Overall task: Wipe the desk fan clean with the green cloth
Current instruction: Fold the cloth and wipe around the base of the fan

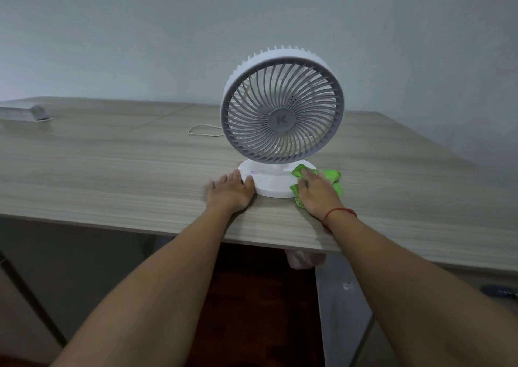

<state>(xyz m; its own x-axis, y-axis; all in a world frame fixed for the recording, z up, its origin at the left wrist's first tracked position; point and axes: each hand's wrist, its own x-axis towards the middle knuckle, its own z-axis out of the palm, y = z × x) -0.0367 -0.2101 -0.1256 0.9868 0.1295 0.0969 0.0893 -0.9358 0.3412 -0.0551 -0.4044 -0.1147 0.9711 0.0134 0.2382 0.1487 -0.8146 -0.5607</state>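
One round white fan (281,108), crumpled green cloth (330,177)

— Round desk fan (282,119): white housing and white disc base, grey front grille of swirling curved ribs, grey hub.
— Crumpled cloth (332,176): bright green. Thin string bracelet (337,212): red.
— Wide desk top (112,176): pale wood grain, grey-beige streaks. Looped cord (202,130): cream.
— Plain wall (168,30): pale grey-blue.

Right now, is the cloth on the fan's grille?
No, the right hand presses the cloth on the base, below the grille.
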